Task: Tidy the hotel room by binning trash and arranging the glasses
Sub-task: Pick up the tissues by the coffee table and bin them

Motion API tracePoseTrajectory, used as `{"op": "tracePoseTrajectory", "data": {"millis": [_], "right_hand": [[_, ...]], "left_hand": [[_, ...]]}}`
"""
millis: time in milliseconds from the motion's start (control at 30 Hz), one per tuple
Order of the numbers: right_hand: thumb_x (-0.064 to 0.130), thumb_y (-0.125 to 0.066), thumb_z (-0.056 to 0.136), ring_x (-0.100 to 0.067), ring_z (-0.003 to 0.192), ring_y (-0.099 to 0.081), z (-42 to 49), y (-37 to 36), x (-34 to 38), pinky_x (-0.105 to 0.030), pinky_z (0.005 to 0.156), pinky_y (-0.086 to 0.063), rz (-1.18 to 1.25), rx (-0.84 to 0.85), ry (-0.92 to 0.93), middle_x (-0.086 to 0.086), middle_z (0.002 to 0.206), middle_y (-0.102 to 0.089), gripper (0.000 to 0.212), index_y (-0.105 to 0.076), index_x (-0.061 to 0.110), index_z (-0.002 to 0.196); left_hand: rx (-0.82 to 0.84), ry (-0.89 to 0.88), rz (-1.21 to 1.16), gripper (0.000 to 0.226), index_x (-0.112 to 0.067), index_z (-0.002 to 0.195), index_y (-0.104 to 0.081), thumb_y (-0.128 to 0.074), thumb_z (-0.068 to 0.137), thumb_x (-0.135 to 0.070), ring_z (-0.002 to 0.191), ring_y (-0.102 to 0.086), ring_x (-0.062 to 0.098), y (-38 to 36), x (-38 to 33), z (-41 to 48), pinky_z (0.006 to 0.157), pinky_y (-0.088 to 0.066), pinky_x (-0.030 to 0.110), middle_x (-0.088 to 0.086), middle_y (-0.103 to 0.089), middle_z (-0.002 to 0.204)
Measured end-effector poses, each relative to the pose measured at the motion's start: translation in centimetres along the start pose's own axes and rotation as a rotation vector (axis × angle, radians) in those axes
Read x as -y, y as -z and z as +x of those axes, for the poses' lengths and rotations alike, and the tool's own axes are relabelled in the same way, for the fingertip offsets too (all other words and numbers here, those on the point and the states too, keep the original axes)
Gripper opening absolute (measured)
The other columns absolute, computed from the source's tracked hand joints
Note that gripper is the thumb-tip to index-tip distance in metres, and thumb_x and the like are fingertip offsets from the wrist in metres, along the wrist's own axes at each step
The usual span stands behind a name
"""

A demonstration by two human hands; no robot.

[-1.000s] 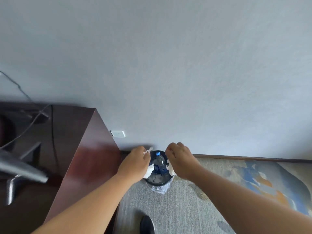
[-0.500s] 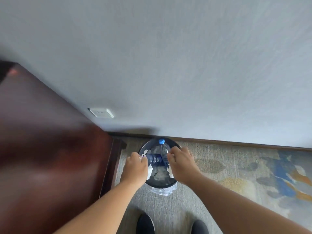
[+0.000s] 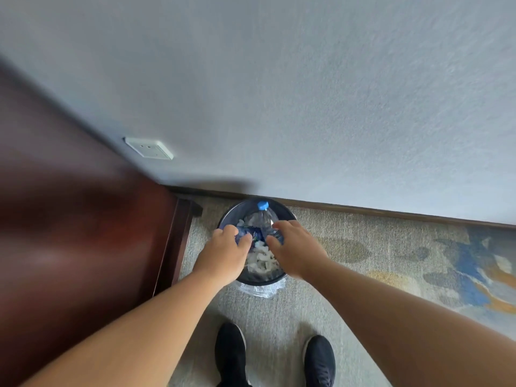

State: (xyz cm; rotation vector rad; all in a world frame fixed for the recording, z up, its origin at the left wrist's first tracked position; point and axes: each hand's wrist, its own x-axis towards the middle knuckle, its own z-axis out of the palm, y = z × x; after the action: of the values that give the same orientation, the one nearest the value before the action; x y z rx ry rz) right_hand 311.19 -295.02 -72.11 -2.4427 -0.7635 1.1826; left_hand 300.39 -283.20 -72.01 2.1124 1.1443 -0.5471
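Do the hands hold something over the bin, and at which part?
Both the left hand and the right hand grip the plastic bottle at its blue-labelled middle, inside the bin; its cap end is free.

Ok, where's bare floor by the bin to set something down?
Bare grey carpet right of the round dark bin, along the dark skirting board. Another between bin and black shoes. Crowded: the bin's mouth, under the left hand and right hand, and the strip by the wooden cabinet.

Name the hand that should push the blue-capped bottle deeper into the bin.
Right, likely. The right hand reaches over the bottle nearer its raised blue cap; the left hand sits lower, by the label, over the bin.
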Motion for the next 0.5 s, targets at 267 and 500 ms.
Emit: {"op": "tracePoseTrajectory", "data": {"millis": [267,500], "right_hand": [[0.038,-0.046,0.094,-0.019,0.113,-0.055,-8.4,10.6,6.2,-0.032,0.092,-0.046,-0.025,-0.119,0.112,0.000,0.131,-0.052,0.039,-0.053,0.024,0.130],[0.039,-0.046,0.095,-0.014,0.111,-0.057,-19.6,21.9,13.8,-0.029,0.094,-0.044,-0.095,-0.243,0.338,0.005,0.132,-0.052,0.035,-0.054,0.026,0.127]], "left_hand": [[-0.156,-0.207,0.097,0.045,-0.019,0.133,-0.045,-0.037,0.098,-0.046,0.120,-0.048,0.023,9.5,-6.8,-9.1,0.092,-0.040,0.033,0.005,-0.049,0.129],[-0.413,-0.257,0.172,0.046,-0.018,0.135,-0.041,-0.037,0.098,-0.045,0.124,-0.046,0.026,20.4,-12.4,-21.1,0.099,-0.042,0.040,0.007,-0.047,0.135]]}}
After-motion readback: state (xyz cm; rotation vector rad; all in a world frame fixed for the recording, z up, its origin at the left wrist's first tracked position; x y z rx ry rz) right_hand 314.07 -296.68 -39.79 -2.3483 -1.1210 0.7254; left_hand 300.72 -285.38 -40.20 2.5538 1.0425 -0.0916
